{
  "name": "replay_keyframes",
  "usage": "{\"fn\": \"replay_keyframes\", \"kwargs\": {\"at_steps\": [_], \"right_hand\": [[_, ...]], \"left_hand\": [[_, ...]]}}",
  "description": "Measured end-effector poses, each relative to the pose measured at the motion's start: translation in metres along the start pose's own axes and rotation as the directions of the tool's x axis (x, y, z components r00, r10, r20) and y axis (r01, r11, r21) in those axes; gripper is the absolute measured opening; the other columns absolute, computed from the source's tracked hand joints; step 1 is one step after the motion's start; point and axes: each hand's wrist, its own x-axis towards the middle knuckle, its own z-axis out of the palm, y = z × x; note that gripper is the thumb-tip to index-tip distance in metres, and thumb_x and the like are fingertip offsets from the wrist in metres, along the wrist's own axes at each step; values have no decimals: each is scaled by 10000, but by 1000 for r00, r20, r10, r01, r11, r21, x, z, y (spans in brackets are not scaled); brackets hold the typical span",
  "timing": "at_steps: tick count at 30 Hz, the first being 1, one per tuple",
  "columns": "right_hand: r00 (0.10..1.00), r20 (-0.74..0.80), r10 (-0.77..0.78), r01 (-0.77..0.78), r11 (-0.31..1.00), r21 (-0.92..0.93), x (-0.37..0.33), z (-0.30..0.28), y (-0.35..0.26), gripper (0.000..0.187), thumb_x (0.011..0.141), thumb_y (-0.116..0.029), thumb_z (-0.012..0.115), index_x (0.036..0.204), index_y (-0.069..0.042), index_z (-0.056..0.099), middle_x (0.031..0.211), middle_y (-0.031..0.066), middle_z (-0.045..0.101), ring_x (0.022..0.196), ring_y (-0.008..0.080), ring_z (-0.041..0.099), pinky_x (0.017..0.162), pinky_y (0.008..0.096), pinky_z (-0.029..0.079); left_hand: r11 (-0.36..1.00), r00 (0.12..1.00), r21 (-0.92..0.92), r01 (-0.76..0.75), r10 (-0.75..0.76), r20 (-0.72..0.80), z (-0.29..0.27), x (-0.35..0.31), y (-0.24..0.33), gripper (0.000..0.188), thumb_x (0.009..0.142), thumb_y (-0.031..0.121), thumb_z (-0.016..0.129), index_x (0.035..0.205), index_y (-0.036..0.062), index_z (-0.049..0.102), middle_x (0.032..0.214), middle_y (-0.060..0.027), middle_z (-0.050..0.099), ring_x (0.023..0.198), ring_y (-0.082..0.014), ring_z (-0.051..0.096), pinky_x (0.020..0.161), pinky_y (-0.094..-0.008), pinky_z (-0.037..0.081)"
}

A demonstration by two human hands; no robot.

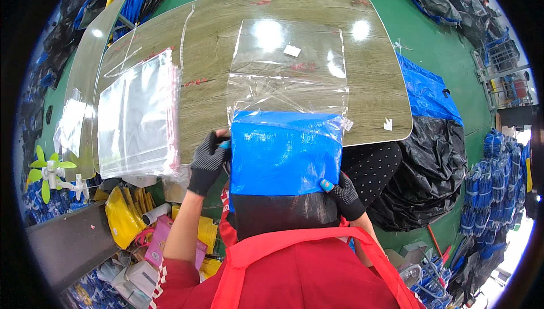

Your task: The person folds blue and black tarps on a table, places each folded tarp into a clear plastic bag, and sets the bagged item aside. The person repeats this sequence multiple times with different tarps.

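A folded blue and black woven bag (286, 153) lies in front of me at the table's near edge, its black part toward my body. My right hand (345, 197), in a dark dotted glove with a blue thumb tip, grips its lower right edge, thumb on top. At its left edge, my left hand (208, 160) is closed in a similar glove; what its fingers pinch is hidden. A clear plastic bag (286, 91) lies flat on the table beyond, meeting the blue bag's far edge. How far one overlaps the other I cannot tell.
A stack of clear plastic bags (136, 119) lies left on the wood-patterned table (209, 43). A small green-bladed fan (51, 167) stands far left. Yellow bags (124, 218) lie below. A black and blue pile (422, 167) sits right; tied blue bundles (490, 178) stand beyond.
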Motion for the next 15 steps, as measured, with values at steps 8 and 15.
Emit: {"fn": "replay_keyframes", "kwargs": {"at_steps": [8, 15], "right_hand": [[946, -269, -181, 112, 961, -253, -32, 4, 18, 795, 786, -520, 722, 1306, 37, 492, 1225, 231, 596, 1141, 296, 582, 980, 395, 442], [863, -324, -388, 238, 877, -416, 22, -25, -32, 323, 897, -283, 648, 1055, -3, 620, 920, 116, 695, 836, 183, 644, 762, 329, 518]], "left_hand": [[797, 993, 593, -115, 115, 37, 22, -36, 55, 156, 901, 173, 558, 966, 44, 618, 897, -203, 643, 822, -363, 630, 721, -447, 492], [755, 930, -560, 340, -183, 317, 15, 10, 34, 366, 919, 271, 594, 1187, 25, 553, 1093, -129, 615, 940, -222, 613, 883, -352, 494]]}}
